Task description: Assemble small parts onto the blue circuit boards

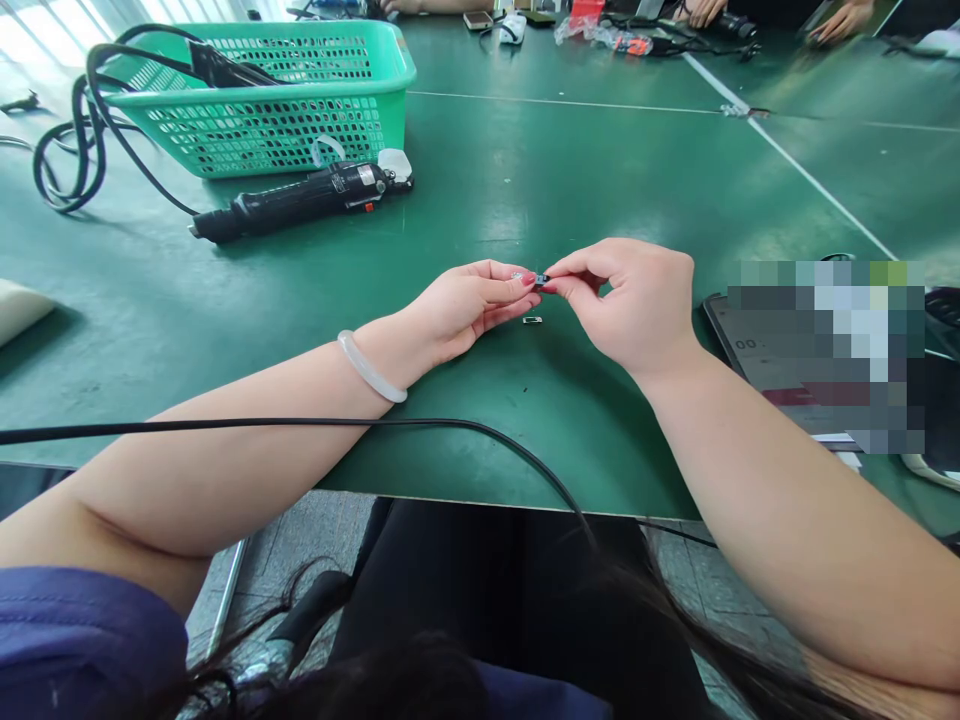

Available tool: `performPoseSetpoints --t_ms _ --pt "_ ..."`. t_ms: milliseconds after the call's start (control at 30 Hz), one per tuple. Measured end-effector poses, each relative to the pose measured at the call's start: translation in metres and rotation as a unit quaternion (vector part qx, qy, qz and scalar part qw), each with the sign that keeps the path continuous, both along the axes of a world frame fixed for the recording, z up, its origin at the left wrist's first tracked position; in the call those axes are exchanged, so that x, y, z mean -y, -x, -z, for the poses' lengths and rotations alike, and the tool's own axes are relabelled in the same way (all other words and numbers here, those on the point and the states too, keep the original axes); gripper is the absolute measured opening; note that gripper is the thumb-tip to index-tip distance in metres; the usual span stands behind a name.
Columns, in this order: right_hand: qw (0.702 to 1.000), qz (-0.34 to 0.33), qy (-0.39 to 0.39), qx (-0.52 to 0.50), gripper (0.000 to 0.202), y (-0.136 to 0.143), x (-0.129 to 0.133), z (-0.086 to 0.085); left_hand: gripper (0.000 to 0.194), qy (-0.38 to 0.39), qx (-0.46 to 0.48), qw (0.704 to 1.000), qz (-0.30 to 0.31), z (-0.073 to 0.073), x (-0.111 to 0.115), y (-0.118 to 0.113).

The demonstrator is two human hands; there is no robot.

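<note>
Over the green table (480,210), both hands meet near the middle of the view. My left hand (480,305) pinches a small dark and silvery part (540,282) between thumb and fingers. The fingertips of my right hand (626,300) are closed on the right end of that same part. Its details are too small to make out. Just below the fingers, a tiny metallic rectangular piece (532,320) lies flat on the table. A pale bangle (371,368) circles my left wrist.
At the upper left, a black electric screwdriver (300,203) lies before a green basket (262,125). A black cable (262,424) crosses above my left forearm. A partly blurred tablet-like device (780,370) sits at right. Other people's hands (840,20) and items are along the far side.
</note>
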State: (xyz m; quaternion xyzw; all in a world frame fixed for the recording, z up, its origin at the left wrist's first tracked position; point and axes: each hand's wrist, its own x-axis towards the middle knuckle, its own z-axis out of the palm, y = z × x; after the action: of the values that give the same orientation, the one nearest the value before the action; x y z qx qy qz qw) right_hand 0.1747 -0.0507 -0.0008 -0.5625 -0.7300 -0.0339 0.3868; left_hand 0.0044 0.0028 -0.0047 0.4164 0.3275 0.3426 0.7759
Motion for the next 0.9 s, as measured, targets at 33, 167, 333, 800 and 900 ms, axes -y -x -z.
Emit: performPoseSetpoints --t_ms 33,167,333,800,900 --pt "1.000 0.001 0.001 -0.006 0.013 0.0002 0.0002 -0.0001 0.011 -0.005 -0.003 1.000 -0.004 -0.0001 0.0005 -0.0002" --pt "1.000 -0.001 0.009 -0.014 0.012 0.0004 0.0005 -0.0002 0.012 -0.064 -0.035 0.997 -0.029 0.0002 0.0020 -0.0008" --pt "1.000 -0.002 0.022 -0.003 0.014 -0.0006 0.0000 0.0004 0.017 -0.101 -0.058 0.993 -0.031 0.0008 0.0021 -0.0007" --pt "0.999 0.000 0.044 -0.033 0.012 -0.0009 0.0001 -0.0008 0.024 -0.148 -0.060 0.986 -0.045 0.0041 0.0006 -0.0016" --pt "0.999 -0.003 0.045 -0.027 0.012 -0.0012 -0.0004 -0.0009 0.026 -0.162 -0.059 0.984 -0.038 0.0050 -0.0005 -0.0013"
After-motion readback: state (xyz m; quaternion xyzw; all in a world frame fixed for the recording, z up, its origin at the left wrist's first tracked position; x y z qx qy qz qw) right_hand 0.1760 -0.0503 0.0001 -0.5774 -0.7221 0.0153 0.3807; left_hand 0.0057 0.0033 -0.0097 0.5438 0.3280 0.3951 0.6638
